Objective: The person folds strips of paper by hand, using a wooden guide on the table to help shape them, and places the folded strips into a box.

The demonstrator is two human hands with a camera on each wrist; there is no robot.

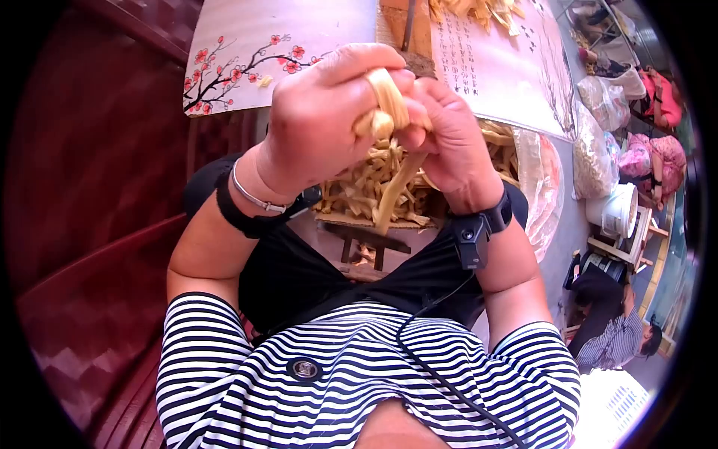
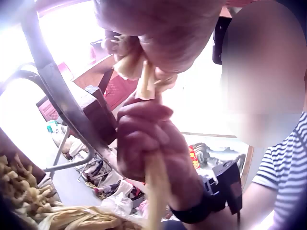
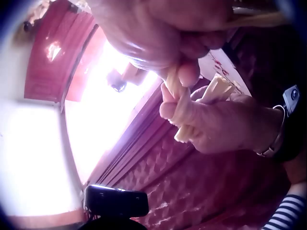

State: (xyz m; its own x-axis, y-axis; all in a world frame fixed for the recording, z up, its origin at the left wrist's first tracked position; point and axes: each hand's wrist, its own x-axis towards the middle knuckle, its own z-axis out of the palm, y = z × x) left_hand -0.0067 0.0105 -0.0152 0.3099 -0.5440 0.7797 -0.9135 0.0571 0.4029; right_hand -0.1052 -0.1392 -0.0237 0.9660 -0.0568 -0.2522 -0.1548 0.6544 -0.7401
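Note:
My left hand (image 1: 310, 116) grips a small folded bundle of a pale yellow, fibrous strip (image 1: 387, 97), with a band of it passing over the fingers. Close beside it, my right hand (image 1: 455, 142) pinches the same strip, and a long tail (image 1: 393, 194) hangs below. In the right wrist view a twisted length (image 3: 180, 103) runs between the two hands, and the bundle's blunt end (image 3: 218, 88) sticks out of the left hand. The left wrist view shows the right fingers (image 2: 144, 127) curled round the strip. Below the hands lies a heap of similar yellow pieces (image 1: 359, 187).
Ahead is a table with a blossom-printed cover (image 1: 277, 37), more yellow strips (image 1: 486, 11) and an upright metal rod (image 1: 409, 26). A dark red padded seat (image 1: 97, 187) is at left. Plastic bags (image 1: 598, 142), a white bucket (image 1: 615, 209) and another person (image 1: 609, 329) are at right.

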